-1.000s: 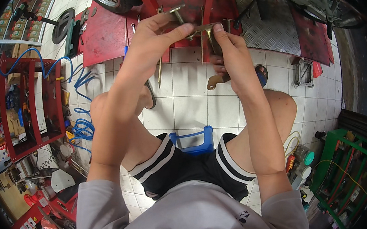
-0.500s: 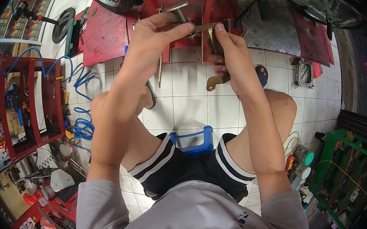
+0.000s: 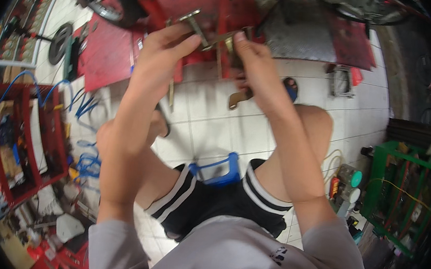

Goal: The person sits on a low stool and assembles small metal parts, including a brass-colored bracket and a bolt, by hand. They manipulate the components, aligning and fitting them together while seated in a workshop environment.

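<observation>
- While both hands are raised before the red platform point(image 3: 106, 54), the left hand point(image 3: 167, 51) holds a T-shaped metal rod point(image 3: 199, 30), thumb and fingers brought close together around it.
- The right hand point(image 3: 257, 68) grips a bent metal bracket point(image 3: 238, 99), thumb on its upper end and fingers wrapped behind; its lower end hangs below the hand, above the tiled floor.
- The step in hand seems to be handling rod and bracket together; whether they are joined, the blur does not show.
- The next move probably calls for two steady grips and careful lining-up of the pieces.
- At the left, a red rack point(image 3: 58, 140) has mixed small goods showing in its openings.
- At the right, a green rack point(image 3: 376, 176) holds long items, too blurred to name.
- Beside it stand a teal-lidded jar point(image 3: 351, 176) and a white-lidded jar point(image 3: 350, 194), contents unclear.
</observation>
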`<move>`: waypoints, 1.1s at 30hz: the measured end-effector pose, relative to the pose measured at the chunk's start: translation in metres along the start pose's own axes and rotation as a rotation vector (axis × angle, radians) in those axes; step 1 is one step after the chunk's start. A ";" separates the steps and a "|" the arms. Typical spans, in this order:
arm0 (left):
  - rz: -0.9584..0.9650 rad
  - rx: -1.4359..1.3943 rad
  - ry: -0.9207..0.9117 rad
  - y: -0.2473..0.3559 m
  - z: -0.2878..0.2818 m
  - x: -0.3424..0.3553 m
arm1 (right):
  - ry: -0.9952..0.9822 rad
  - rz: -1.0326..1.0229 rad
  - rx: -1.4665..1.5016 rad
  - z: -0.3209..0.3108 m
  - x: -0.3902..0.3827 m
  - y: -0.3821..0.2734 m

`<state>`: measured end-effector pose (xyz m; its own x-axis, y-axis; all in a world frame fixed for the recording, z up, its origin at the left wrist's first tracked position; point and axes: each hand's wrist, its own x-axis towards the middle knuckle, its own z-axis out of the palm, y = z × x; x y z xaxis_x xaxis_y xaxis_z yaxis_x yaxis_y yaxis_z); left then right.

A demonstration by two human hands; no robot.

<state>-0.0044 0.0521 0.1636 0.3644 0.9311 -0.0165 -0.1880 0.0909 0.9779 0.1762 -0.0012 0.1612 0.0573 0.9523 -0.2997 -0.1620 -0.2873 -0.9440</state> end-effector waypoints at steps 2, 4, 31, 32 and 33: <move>-0.027 0.135 0.092 0.010 0.010 -0.003 | 0.040 0.002 -0.099 -0.003 -0.002 -0.003; -0.019 0.193 0.055 0.009 0.012 -0.002 | -0.025 -0.075 -0.054 -0.013 0.007 0.009; -0.011 -0.060 -0.214 -0.012 0.058 0.029 | 0.108 -0.123 -0.061 -0.060 -0.018 -0.009; 0.014 -0.022 -0.213 -0.013 0.059 0.030 | 0.119 -0.171 -0.138 -0.063 -0.017 -0.008; 0.007 -0.010 -0.208 -0.012 0.061 0.031 | 0.130 -0.219 -0.215 -0.064 -0.016 -0.009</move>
<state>0.0646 0.0579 0.1639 0.5431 0.8390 0.0345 -0.1995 0.0890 0.9759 0.2399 -0.0210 0.1655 0.1953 0.9767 -0.0889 0.0791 -0.1060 -0.9912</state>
